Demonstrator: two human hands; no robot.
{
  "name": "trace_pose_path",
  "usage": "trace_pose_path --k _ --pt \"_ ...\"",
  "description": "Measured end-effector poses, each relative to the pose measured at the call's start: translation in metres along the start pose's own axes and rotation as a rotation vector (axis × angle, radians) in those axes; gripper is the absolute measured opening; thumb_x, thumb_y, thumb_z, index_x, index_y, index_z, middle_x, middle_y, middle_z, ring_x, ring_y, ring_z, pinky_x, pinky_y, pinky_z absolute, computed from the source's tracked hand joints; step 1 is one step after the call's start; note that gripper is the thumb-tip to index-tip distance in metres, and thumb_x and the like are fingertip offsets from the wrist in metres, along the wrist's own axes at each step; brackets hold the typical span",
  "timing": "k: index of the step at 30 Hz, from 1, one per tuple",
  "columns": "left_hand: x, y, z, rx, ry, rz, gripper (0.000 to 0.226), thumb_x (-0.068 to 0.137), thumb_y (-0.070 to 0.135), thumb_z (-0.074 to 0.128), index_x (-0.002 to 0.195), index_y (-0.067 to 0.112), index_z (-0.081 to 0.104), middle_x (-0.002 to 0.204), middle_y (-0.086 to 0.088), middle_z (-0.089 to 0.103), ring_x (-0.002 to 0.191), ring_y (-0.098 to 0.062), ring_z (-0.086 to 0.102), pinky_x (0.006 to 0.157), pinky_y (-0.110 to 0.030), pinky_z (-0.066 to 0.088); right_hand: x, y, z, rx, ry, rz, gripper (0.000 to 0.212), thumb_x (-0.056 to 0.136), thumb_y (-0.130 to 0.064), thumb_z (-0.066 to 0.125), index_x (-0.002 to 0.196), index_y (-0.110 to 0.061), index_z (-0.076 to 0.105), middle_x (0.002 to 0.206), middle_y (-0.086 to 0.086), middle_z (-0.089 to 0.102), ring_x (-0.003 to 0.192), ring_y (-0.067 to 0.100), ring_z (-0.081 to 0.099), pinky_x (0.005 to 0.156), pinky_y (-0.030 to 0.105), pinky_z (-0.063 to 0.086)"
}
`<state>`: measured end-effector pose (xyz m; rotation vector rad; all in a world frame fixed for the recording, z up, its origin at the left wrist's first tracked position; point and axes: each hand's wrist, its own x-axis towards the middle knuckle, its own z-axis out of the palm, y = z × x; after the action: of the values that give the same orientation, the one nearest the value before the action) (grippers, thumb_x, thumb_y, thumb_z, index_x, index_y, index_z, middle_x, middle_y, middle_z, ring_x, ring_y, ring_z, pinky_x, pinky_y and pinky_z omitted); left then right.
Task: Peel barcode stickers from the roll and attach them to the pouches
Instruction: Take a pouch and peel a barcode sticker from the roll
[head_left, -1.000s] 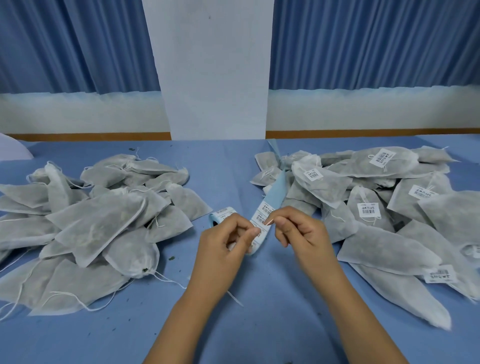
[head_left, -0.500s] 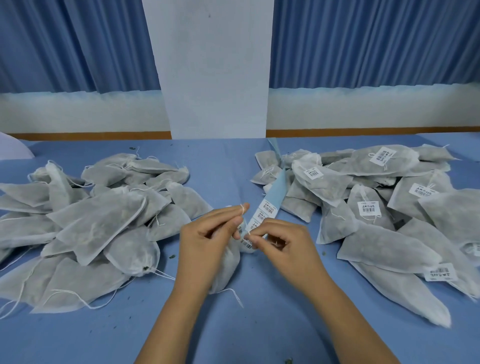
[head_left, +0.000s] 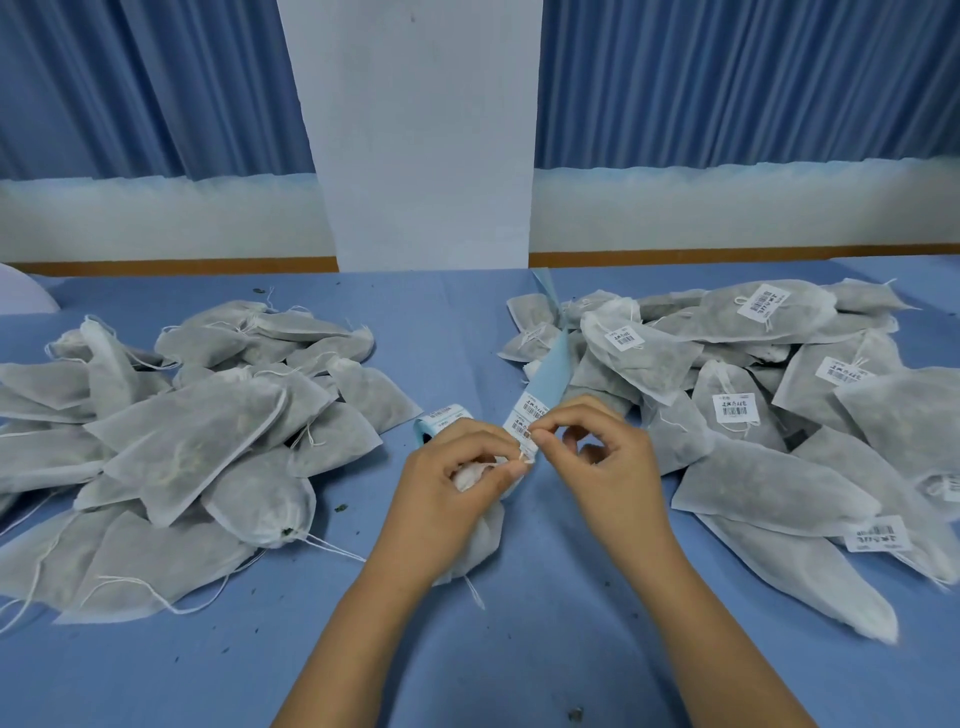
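Your left hand (head_left: 457, 483) is curled shut around a gray pouch (head_left: 480, 540) at the middle of the blue table (head_left: 519, 649), and the pouch's body hangs out below your palm with its drawstring trailing onto the cloth. That same hand pins the sticker strip (head_left: 540, 395), a pale blue backing that rises away from you and tilts right toward the far pile. Your right hand (head_left: 613, 467) has thumb and forefinger pinched on the edge of a barcode sticker (head_left: 525, 427) on that strip, right where the two hands meet, while the other fingers curl loosely; whether the sticker has lifted off the backing at all, I cannot tell. Just behind your left knuckles sits the sticker roll (head_left: 444, 418), resting on the table with a printed label showing on top. To your left lies a heap of plain pouches (head_left: 182, 431) with no labels showing, drawstrings straggling out at the near edge. To your right is the labelled pile (head_left: 753, 405), several of its pouches showing white barcode stickers face up, one of them at the near right edge. A few dark crumbs dot the cloth between the piles. Beyond the table stand a white pillar (head_left: 426, 135) and blue curtains (head_left: 727, 78) on either side.
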<state>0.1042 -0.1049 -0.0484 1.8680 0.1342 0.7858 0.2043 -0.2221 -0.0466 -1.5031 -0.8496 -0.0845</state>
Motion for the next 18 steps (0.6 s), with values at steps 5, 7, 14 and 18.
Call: trace_pose_path --k 5,7,14,18 --pt "-0.0005 0.0021 -0.0005 -0.093 0.258 -0.074 0.013 0.081 0.005 0.072 0.076 0.017 0.074 0.078 0.007 0.074 0.075 -0.001 0.065 0.071 -0.009 0.045 -0.0034 0.0035 0.0066 -0.033 -0.143 0.13 0.022 0.08 -0.006 0.068 0.066 -0.022 0.066 0.07 -0.015 0.061 0.057 0.006 0.044 0.054 0.011 0.032" --pt "-0.0001 0.0022 -0.0012 -0.107 0.293 -0.101 0.012 0.08 0.005 0.073 0.075 0.016 0.074 0.077 0.007 0.074 0.073 0.001 0.065 0.068 -0.007 0.045 -0.0049 0.0022 0.0093 -0.027 -0.148 0.15 0.02 0.083 -0.008 0.065 0.07 -0.023 0.065 0.07 -0.017 0.062 0.054 0.003 0.045 0.053 0.011 0.034" --pt "-0.002 0.0035 -0.0013 -0.061 0.153 -0.104 0.021 0.082 0.006 0.072 0.073 0.024 0.076 0.077 0.008 0.074 0.075 -0.003 0.067 0.07 -0.009 0.045 -0.0053 -0.0049 0.0073 0.173 -0.185 0.123 0.029 0.082 -0.015 0.071 0.106 -0.027 0.061 0.096 -0.008 0.068 0.063 0.017 0.051 0.057 0.044 0.041" --pt "-0.0012 0.0037 -0.002 -0.09 0.154 -0.123 0.018 0.081 0.005 0.072 0.074 0.02 0.077 0.078 0.006 0.075 0.076 -0.004 0.067 0.069 -0.009 0.046 -0.0048 -0.0027 0.0047 0.122 -0.26 0.083 0.036 0.085 -0.003 0.064 0.109 -0.03 0.061 0.103 -0.011 0.068 0.063 0.022 0.053 0.054 0.036 0.04"
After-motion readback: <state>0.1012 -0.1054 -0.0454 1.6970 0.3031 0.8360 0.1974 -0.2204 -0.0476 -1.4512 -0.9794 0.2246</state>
